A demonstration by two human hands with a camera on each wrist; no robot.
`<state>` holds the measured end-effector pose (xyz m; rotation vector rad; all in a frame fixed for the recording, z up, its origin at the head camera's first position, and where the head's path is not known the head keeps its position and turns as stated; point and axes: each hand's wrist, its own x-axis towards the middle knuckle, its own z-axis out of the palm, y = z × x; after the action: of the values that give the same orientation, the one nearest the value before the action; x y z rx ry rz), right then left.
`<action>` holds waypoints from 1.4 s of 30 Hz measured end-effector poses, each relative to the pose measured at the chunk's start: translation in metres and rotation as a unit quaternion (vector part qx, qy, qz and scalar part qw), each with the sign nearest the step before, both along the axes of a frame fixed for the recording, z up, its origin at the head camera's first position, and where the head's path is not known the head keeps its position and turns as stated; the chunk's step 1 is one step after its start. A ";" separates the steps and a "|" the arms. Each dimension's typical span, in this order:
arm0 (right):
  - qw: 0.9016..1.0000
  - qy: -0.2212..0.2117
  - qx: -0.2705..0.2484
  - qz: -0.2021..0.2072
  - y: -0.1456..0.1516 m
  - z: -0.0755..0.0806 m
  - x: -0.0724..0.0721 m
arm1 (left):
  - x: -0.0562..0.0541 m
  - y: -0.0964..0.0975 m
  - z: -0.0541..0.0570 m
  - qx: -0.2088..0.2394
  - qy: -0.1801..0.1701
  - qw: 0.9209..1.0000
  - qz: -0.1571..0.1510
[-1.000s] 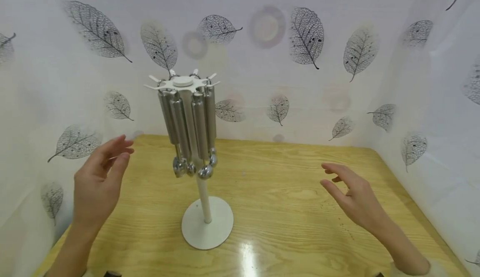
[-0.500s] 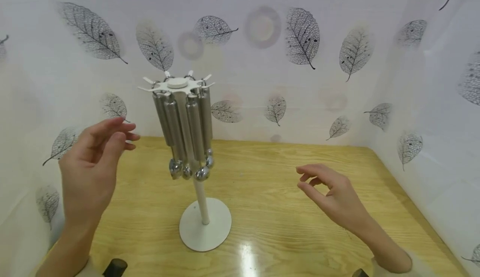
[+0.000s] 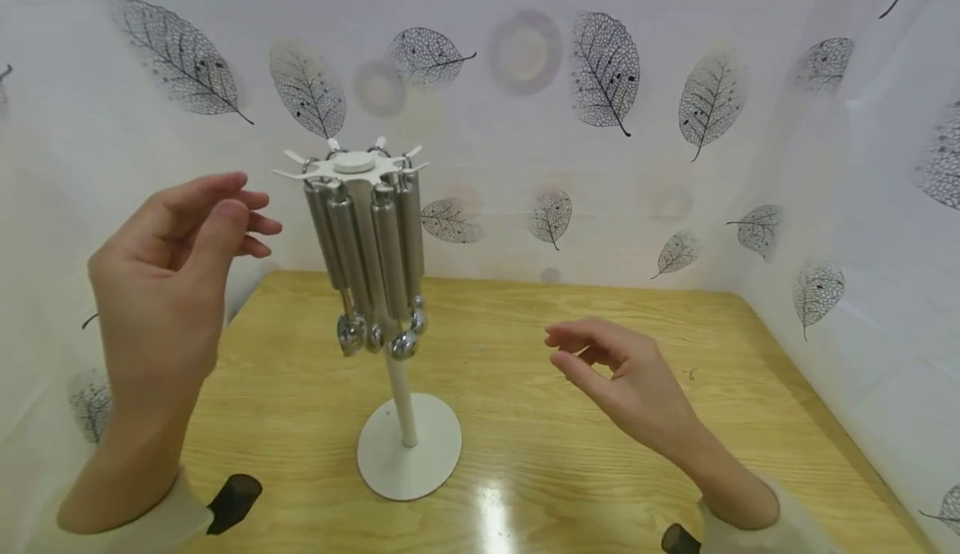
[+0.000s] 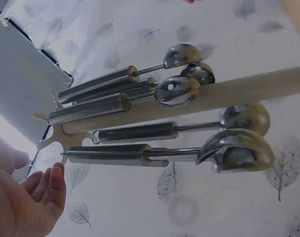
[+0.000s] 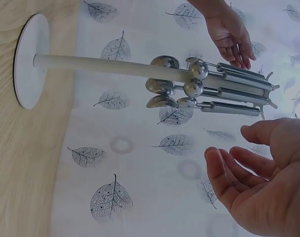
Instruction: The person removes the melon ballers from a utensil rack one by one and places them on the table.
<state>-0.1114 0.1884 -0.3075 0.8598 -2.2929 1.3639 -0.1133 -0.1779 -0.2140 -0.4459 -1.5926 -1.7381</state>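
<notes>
On the wooden table (image 3: 540, 454) I have the white stand (image 3: 402, 408) upright, left of centre in the head view, its round base (image 3: 435, 471) flat on the wood. Around its top (image 3: 354, 162), short white arms spread outward, and from them several metal scoops (image 3: 387, 242) hang by rings, handles uppermost and rounded bowls (image 3: 403, 344) low around the post.

The left hand (image 3: 165, 271) I see raised just beside the stand's upper part, at about the height of the handles. Its fingers are loosely bent and parted from the thumb, with nothing in their grasp. From the head I make out a gap between the fingertips and the nearest handle; my left wrist view puts them near the end of one scoop.

My right hand (image 3: 618, 375) is on the other side, over the table and well apart from the stand. Its thumb and fingers curve loosely toward each other with space between them, and it holds nothing; the fingertips point toward the stand.

Pale sleeves (image 3: 150, 529) reach my wrists, with a dark fitting (image 3: 236, 500) jutting from the left cuff and another at the right. Behind the table I have a white cloth (image 3: 480, 137) printed with dark leaves and pale rings. Light glares off the wood near the base.
</notes>
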 end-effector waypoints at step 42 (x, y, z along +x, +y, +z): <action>0.990 -0.042 -0.102 0.091 -0.083 0.052 -0.027 | -0.022 0.019 0.015 0.042 0.015 0.998 -0.053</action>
<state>-0.1385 0.1058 -0.2552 0.9793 -2.1279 1.7091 -0.1349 -0.1590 -0.1986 -0.5209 -1.4918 -1.8612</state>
